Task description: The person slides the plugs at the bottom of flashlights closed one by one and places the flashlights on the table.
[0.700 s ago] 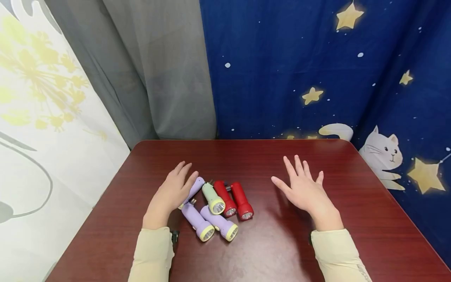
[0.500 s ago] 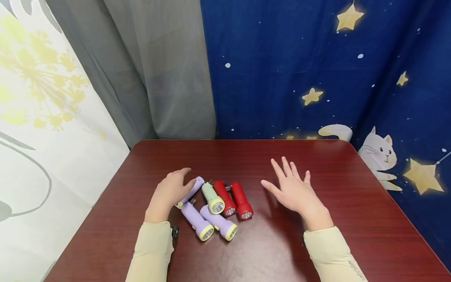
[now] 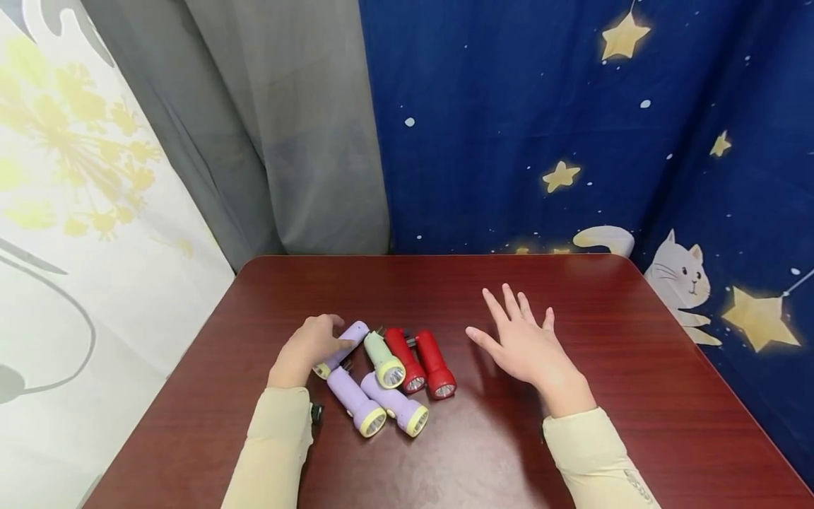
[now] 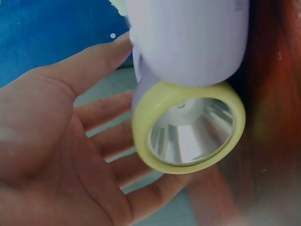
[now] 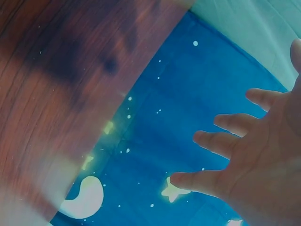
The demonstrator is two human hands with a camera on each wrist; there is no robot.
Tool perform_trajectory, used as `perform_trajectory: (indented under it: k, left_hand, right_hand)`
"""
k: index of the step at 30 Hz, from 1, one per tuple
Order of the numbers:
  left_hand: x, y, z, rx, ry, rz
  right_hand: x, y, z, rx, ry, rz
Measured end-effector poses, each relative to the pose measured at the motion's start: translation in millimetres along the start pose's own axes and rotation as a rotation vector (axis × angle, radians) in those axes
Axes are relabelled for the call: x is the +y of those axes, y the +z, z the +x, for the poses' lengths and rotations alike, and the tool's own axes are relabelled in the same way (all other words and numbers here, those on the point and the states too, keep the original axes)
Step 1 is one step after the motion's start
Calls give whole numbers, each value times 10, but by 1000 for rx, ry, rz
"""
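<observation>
My left hand (image 3: 310, 348) is lowered around the upper-left purple torch (image 3: 356, 333), its thumb lying across the torch's body and its fingers on the far side. In the left wrist view a yellow-rimmed lens (image 4: 188, 134) hides some fingertips of the left hand (image 4: 66, 150); whether they press on the torch cannot be told. Beside it lie two more purple torches (image 3: 348, 393) (image 3: 392, 398), a green torch (image 3: 380, 351) and two red torches (image 3: 404, 359) (image 3: 434, 357). My right hand (image 3: 529, 350) hovers with fingers spread, holding nothing, likewise in the right wrist view (image 5: 263, 160).
The dark red table (image 3: 483, 452) carries the cluster of torches left of its middle. Behind its far edge hang a grey curtain (image 3: 318, 141) and a blue curtain with stars (image 3: 470, 141). A white patterned cloth (image 3: 114, 304) hangs at the left.
My left hand has come down around the upper-left purple torch, its fingers more bent than before. My right hand has moved left towards the red torches.
</observation>
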State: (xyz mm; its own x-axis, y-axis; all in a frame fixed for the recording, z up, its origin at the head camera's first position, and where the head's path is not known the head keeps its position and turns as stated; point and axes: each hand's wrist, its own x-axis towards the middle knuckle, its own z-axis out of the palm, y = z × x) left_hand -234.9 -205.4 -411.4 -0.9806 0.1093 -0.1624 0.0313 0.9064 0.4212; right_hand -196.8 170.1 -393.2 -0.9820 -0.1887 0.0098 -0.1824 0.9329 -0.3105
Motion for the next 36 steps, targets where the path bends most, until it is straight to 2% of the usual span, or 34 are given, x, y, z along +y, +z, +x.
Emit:
perform_trajectory:
  k: [3, 7, 16, 24, 31, 36]
  left_hand:
    - [-6, 27, 12, -12, 9, -9]
    - [-11, 37, -5, -12, -13, -21]
    - [21, -44, -62, 109, -36, -18]
    - [200, -163, -175, 182, -32, -69]
    - [377, -295, -279, 257, 23, -120]
    - [467, -369, -346, 280, 56, -171]
  right_hand:
    - [-13, 2, 4, -5, -3, -1]
    - [-37, 11, 10, -16, -9, -4]
    - [-88, -8, 7, -27, -22, -15]
    - [-142, -47, 5, 12, -70, -18]
    - [-210, -108, 5, 20, -83, -29]
    - [-223, -137, -9, 23, -85, -26]
